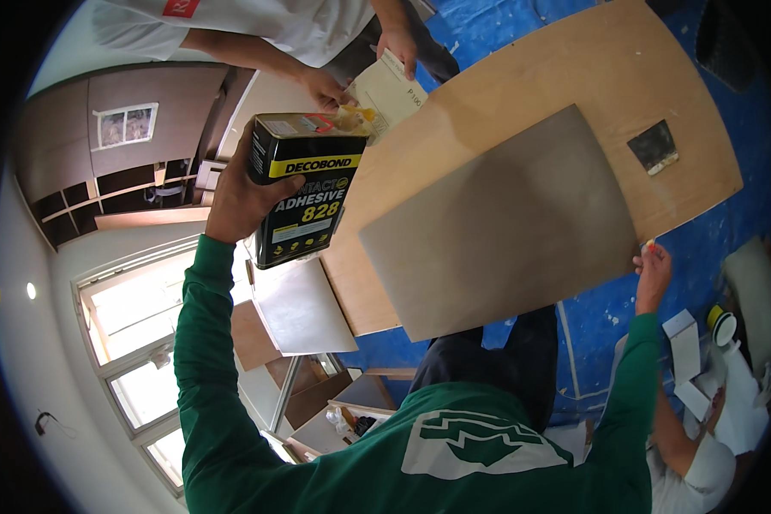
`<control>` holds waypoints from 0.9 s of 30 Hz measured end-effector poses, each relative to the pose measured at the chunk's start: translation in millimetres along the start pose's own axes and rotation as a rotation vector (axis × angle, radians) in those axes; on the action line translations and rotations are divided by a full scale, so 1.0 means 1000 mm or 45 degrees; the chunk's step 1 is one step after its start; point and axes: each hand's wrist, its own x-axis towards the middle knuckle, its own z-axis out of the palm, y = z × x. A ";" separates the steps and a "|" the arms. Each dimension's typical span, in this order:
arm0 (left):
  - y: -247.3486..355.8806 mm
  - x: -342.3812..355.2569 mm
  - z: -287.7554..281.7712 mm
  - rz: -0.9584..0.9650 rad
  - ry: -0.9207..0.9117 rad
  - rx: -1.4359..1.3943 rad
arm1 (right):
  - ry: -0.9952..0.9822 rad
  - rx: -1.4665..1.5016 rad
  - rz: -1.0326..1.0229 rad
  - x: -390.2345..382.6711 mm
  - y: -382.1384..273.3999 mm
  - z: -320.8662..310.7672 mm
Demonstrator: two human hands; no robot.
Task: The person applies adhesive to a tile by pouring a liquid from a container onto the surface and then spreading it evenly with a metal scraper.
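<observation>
My left hand (240, 193) grips a black and yellow rectangular metal tin (304, 227) raised at the left, its spout smeared with yellowish residue. My right hand (653, 274) is closed on a small orange-and-cream thing, too small to make out, beside the right corner of a grey-brown laminate sheet (497, 240). That sheet lies on a plywood board (540, 77), along with a dark square scrap (651, 146). A co-worker's hands (324, 90) hold a cream paper sheet (384, 94) just behind the tin.
Blue protective sheeting (591, 308) covers the floor. A second person's arm (677, 441) shows at lower right, near cardboard pieces (684, 351) and a round tub (724, 327). A white panel (300, 317) adjoins the board at left, near cabinets (47, 141) and a window (120, 317).
</observation>
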 end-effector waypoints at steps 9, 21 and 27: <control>-0.042 -0.027 0.028 0.021 0.291 0.003 | -0.087 0.072 0.061 -0.085 0.029 0.013; -0.052 -0.071 0.065 -0.110 0.752 -0.473 | -0.056 0.088 0.197 -0.153 0.077 0.017; -0.142 -0.109 0.074 0.026 0.855 -0.667 | -0.026 0.253 -0.044 -0.133 0.100 0.006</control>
